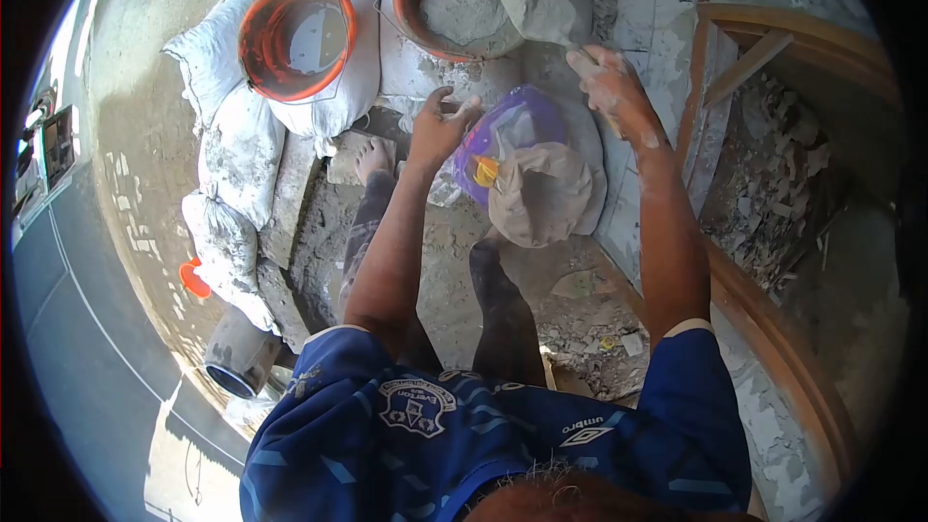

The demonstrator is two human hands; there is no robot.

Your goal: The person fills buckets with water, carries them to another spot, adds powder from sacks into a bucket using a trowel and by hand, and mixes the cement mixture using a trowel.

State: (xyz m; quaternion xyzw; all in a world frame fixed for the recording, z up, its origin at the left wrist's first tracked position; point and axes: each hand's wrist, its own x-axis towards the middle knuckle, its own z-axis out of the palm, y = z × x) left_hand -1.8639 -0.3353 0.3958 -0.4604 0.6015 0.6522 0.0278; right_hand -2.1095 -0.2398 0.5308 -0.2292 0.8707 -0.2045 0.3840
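My right hand (614,87) grips the handle of a trowel (535,2), its blade coated with pale grey mix and held over the right edge of an orange bucket (406,10). Inside that bucket lies a thick mound of grey mix (464,5). My left hand (445,126) is empty, fingers apart, just below the bucket and left of a purple plastic bag (527,116). In front of the purple bag stands an open, dusty beige bag (561,188) with its rim folded back; its contents are hard to make out.
A second orange bucket (253,63) with greyish liquid stands on white sacks (242,150) at the left. A dark bucket (242,353) lies tipped at lower left. To the right, a wooden frame (701,87) borders broken rubble (773,184).
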